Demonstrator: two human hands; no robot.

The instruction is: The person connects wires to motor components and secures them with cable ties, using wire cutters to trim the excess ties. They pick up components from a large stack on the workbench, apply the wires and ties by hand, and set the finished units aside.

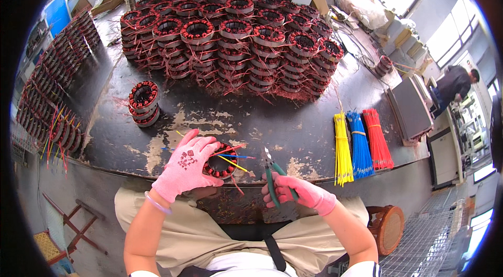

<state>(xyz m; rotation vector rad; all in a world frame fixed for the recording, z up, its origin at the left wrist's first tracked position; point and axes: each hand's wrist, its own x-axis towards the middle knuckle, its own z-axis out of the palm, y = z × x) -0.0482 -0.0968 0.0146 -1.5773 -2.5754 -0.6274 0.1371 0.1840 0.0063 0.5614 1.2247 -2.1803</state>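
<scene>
My left hand (186, 168), in a pink glove, grips a motor stator (229, 172) at the table's front edge. The stator is a ring with red-brown windings; yellow, blue and red wires stick out of it to the right. In my right hand (304, 193), also gloved in pink, is a pair of cutting pliers (270, 179) with green handles. The handles are spread and the tip points away from me, a little right of the stator and apart from it. A short stack of stators (144, 99) stands beyond my left hand.
Many stacked stators (230, 52) fill the back of the dark, worn table (251, 120). Bundles of yellow wires (343, 148), blue wires (360, 146) and red wires (377, 141) lie at the right. More stators (52, 88) line the left. A wooden stool (387, 230) stands lower right; a person (455, 86) works beyond.
</scene>
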